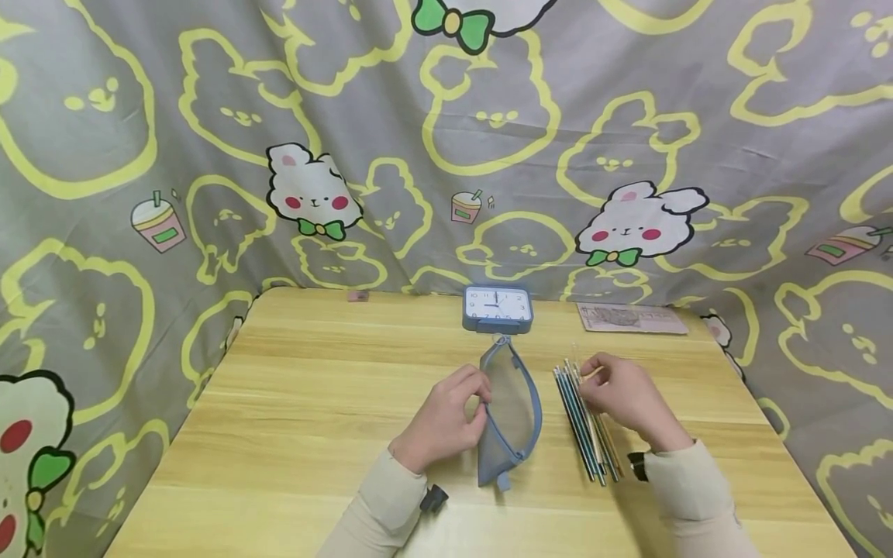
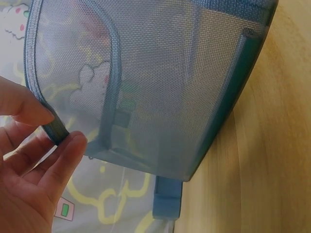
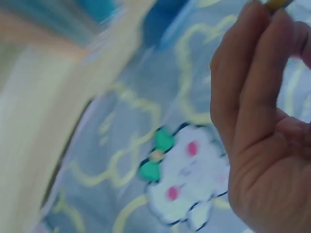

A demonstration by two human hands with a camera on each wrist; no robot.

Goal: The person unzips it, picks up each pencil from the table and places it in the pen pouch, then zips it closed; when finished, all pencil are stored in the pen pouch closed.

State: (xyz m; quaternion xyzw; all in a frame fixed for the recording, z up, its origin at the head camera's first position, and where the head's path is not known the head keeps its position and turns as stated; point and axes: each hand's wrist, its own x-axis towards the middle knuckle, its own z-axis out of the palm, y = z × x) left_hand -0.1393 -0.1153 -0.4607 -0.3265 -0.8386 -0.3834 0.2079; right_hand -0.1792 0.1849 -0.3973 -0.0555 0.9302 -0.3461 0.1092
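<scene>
Over a table (image 1: pixel 314 387), left fingers (image 2: pixel 63 162) pinching a mesh pouch (image 2: pixel 155 116), right fingers (image 3: pixel 265 77) pinching perhaps a pencil (image 3: pixel 275 4), cropped.

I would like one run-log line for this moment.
left hand: pinches mesh pouch by its edge | right hand: pinches yellowish item by pencils | pouch: open | clock: behind pouch

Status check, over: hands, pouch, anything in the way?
Left hand pinching the pouch by its edge. Right hand at the pencils, apparently pinching one. Pouch mouth open. Clock close at pouch's far end, possible snag.
</scene>
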